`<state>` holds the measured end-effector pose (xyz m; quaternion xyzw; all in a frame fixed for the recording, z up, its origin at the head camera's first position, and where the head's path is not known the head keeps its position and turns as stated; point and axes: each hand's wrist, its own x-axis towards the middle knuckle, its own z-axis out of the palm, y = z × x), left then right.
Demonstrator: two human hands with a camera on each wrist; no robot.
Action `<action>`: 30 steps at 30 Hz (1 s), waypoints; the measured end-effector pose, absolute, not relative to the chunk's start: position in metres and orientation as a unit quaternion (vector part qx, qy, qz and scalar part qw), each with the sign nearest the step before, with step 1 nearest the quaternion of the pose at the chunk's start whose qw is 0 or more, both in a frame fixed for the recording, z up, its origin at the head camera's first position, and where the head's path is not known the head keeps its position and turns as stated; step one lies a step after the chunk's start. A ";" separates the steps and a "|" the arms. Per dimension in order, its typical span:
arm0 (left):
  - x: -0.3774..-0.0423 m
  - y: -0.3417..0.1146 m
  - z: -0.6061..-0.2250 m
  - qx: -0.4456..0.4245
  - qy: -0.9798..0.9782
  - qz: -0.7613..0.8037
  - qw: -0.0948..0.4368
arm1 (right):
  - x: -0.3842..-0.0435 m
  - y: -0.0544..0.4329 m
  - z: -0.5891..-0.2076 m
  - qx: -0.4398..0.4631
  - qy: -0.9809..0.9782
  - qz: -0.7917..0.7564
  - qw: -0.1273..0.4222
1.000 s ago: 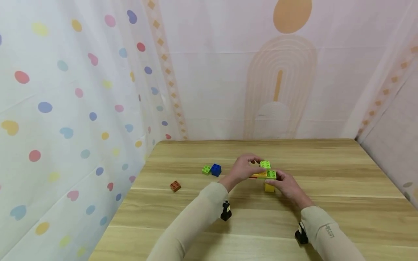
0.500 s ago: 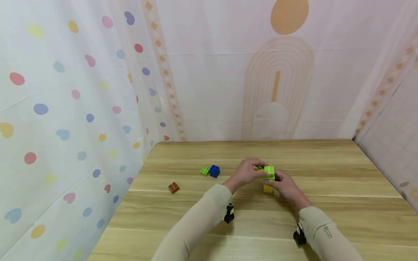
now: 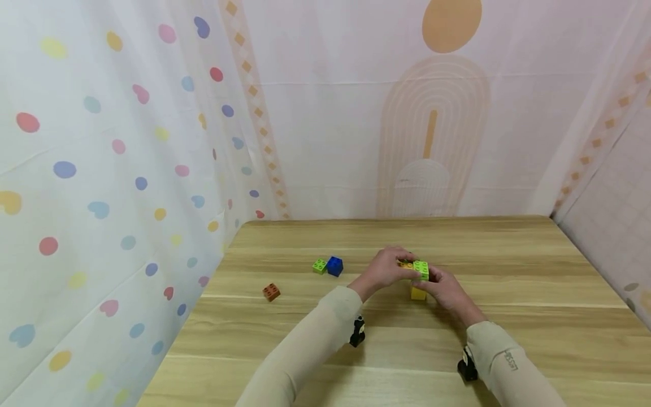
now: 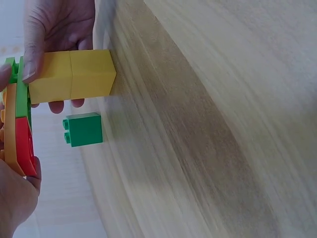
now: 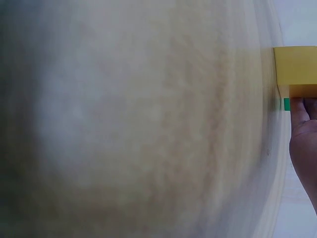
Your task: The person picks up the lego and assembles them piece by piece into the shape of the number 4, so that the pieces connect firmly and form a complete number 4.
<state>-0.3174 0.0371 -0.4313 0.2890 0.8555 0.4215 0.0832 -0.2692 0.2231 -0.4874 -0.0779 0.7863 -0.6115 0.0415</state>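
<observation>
Two yellow bricks (image 4: 72,74) form a short upright tower on the table, also seen in the right wrist view. My right hand (image 3: 448,289) grips the tower's upper part, thumb in front and fingers behind. Over its top, my left hand (image 3: 383,268) pinches a joined piece of toy bricks: an orange brick (image 4: 11,131), a red brick (image 4: 25,144) and light green bricks (image 3: 421,268). The green part lies right against the tower's top, while the orange and red part juts out leftward. My left fingers partly hide this piece.
A dark green brick (image 4: 84,130) stands on the table behind the tower. Left of my hands lie a small light green brick (image 3: 319,265), a blue brick (image 3: 334,265) and a brown brick (image 3: 272,291). Patterned curtains (image 3: 325,141) hang behind the wooden table (image 3: 407,362).
My left hand has moved slightly right and toward me, bringing the joined piece's green end over the yellow tower. My right hand stays at the tower.
</observation>
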 end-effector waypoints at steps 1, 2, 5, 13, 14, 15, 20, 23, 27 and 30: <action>-0.317 0.037 -0.431 0.288 0.856 0.420 0.084 | -0.269 0.223 -0.487 -0.079 0.786 -0.611 0.041; -0.316 0.037 -0.431 0.287 0.858 0.417 0.086 | -0.269 0.223 -0.487 -0.080 0.786 -0.612 0.041; -0.314 0.037 -0.429 0.284 0.862 0.411 0.090 | -0.268 0.222 -0.487 -0.081 0.786 -0.611 0.046; -0.313 0.039 -0.424 0.272 0.866 0.407 0.098 | -0.266 0.222 -0.484 -0.077 0.788 -0.608 0.053; -0.314 0.040 -0.424 0.270 0.866 0.408 0.101 | -0.266 0.222 -0.483 -0.076 0.788 -0.608 0.053; -0.314 0.041 -0.424 0.269 0.867 0.406 0.103 | -0.266 0.223 -0.483 -0.075 0.788 -0.608 0.054; -0.312 0.040 -0.425 0.265 0.875 0.392 0.104 | -0.264 0.221 -0.483 -0.075 0.792 -0.603 0.053; -0.311 0.041 -0.426 0.269 0.882 0.374 0.097 | -0.264 0.221 -0.485 -0.076 0.794 -0.601 0.054; -0.311 0.040 -0.425 0.275 0.883 0.369 0.091 | -0.265 0.221 -0.485 -0.076 0.795 -0.600 0.052; -0.311 0.039 -0.424 0.276 0.884 0.367 0.091 | -0.265 0.222 -0.483 -0.078 0.795 -0.599 0.053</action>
